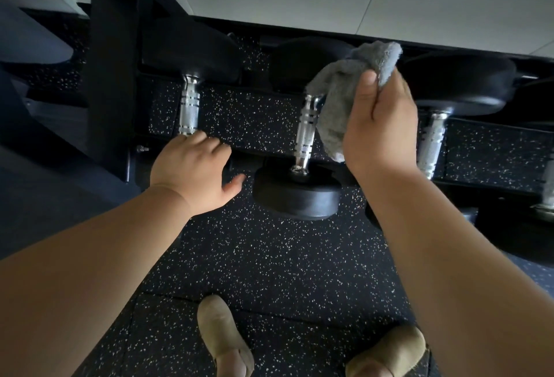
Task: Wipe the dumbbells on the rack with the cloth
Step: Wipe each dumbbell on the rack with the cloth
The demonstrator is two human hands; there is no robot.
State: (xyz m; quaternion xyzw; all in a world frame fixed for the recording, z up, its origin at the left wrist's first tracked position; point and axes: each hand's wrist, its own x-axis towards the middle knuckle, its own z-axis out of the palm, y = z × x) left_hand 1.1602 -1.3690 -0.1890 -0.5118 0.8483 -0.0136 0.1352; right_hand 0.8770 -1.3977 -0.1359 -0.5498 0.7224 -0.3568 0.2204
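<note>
Two tan shoes stand on the speckled rubber floor below both forearms. Ahead of them, the right hand pinches a bunched grey cloth between thumb and fingers, draped against the middle dumbbell's knurled chrome handle just to its left. Further left, the left hand lies open and empty-looking, fingers curled over the rack's front rail beside another dumbbell handle.
</note>
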